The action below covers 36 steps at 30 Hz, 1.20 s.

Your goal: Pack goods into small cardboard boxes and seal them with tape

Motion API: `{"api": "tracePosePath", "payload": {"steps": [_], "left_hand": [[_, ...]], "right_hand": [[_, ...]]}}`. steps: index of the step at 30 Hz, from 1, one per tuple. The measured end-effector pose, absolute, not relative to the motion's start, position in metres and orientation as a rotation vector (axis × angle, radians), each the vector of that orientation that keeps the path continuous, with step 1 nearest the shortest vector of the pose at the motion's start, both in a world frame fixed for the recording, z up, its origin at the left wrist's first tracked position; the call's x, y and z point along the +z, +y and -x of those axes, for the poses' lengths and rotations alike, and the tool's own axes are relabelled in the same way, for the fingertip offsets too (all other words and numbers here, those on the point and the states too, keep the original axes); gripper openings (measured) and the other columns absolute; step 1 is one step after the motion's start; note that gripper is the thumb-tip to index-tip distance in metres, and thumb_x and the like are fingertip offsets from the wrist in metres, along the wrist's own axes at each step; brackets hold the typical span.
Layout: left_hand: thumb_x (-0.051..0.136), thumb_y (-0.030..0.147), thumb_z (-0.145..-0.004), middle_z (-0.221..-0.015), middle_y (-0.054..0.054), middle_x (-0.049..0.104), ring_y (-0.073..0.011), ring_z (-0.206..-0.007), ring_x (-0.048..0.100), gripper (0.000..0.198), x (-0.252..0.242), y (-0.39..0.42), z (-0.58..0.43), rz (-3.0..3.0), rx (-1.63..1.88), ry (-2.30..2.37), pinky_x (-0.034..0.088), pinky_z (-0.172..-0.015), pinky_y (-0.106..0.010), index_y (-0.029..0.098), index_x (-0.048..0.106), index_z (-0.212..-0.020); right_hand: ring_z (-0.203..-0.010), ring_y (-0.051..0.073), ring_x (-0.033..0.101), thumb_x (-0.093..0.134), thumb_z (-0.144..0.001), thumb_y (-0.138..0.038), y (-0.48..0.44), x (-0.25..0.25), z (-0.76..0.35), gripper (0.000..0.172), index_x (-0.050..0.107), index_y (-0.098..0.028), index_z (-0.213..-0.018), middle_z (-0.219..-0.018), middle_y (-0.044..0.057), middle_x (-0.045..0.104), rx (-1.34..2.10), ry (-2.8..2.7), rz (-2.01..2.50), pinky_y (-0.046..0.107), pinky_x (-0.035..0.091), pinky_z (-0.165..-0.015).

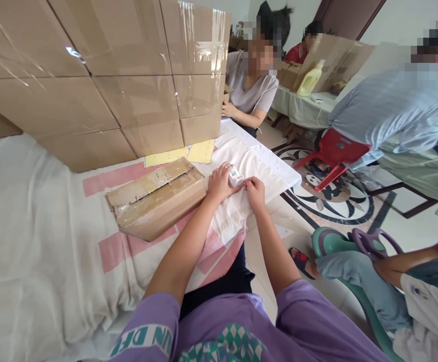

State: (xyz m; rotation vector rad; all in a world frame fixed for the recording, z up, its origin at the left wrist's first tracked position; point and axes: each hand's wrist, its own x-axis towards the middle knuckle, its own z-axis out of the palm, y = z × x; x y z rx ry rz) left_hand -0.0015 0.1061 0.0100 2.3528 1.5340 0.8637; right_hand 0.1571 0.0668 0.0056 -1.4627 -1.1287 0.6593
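Over the cloth-covered table [241, 146], my left hand [219, 183] is wrapped round a small white plastic-looking object [234, 176]. That object has a greenish patch on top; its exact kind is too small to make out. Close to its right end, my right hand [255, 193] has thumb and forefinger pinched together. Whatever is between those fingertips is too small to tell. Just left of my left hand lies a long brown cardboard box [158, 201], its top seam taped and worn.
A taped stack of cardboard boxes [128, 95] rises at the back left, with yellow card [201, 151] at its foot. Several people sit nearby, one across the table corner. On the right are a red plastic chair [339, 146] and a green-and-purple ride-on toy [328, 241].
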Motion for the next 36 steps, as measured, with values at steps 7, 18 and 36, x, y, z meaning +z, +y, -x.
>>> {"api": "tracePosePath", "payload": {"steps": [7,18,36], "left_hand": [[0.079,0.059,-0.077,-0.168,-0.008,0.037,-0.0382,-0.137,0.048,0.100,0.011,0.106,-0.001,-2.291,0.862,1.574,0.046,-0.109,-0.048,0.027,0.034,-0.160],[0.084,0.055,-0.071,-0.170,-0.006,0.033,-0.0362,-0.134,0.050,0.108,0.011,0.107,-0.001,-2.265,0.805,1.598,0.045,-0.109,-0.047,0.028,0.030,-0.161],[0.089,0.047,-0.069,-0.168,-0.012,0.034,-0.0348,-0.140,0.047,0.118,0.010,0.108,0.002,-2.158,0.917,1.487,0.040,-0.114,-0.044,0.026,0.021,-0.163]], "right_hand": [[-0.075,0.016,0.060,0.050,-0.079,-0.033,0.067,0.006,-0.160,0.021,0.064,-0.020,-0.087,-0.083,0.002,0.065,0.695,-1.135,1.473,0.029,0.051,-0.078],[-0.066,0.016,0.058,0.061,-0.094,-0.036,0.126,0.077,-0.162,0.033,0.067,-0.014,-0.069,-0.077,0.011,0.070,1.120,-1.347,1.845,0.025,0.049,-0.057],[-0.068,0.018,0.062,0.072,-0.082,-0.035,0.136,0.084,-0.145,0.023,0.065,-0.017,-0.069,-0.084,0.010,0.076,1.092,-1.330,2.063,0.028,0.047,-0.058]]}}
